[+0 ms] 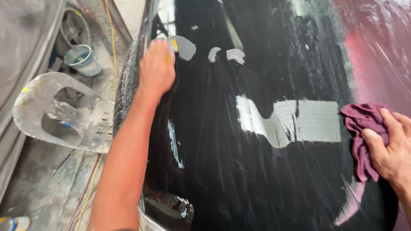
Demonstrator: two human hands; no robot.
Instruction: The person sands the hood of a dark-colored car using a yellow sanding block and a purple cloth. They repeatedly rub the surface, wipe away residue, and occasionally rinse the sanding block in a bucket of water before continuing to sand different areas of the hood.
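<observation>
wet-sanding the black panel (257, 171)
my left hand (156, 70) presses a yellow sanding pad (173, 46) flat near the panel's edge; my right hand (391, 149) clutches a maroon rag (364, 132). i'd keep strokes even.

A glossy black car panel (257, 171) is filling most of the frame, streaked with pale wet smears and grey patches. At the upper left of the panel, the left hand (156, 70) is pressing a small yellow-edged sanding block (173, 46) flat against the surface, the arm reaching up from the bottom of the frame. At the right edge, the right hand (391, 147) is gripping a crumpled maroon rag (364, 128) against the panel. On the dusty floor at far left, a blue-grey bucket (82, 60) is standing above a grey paint-flecked body part (64, 113).
</observation>
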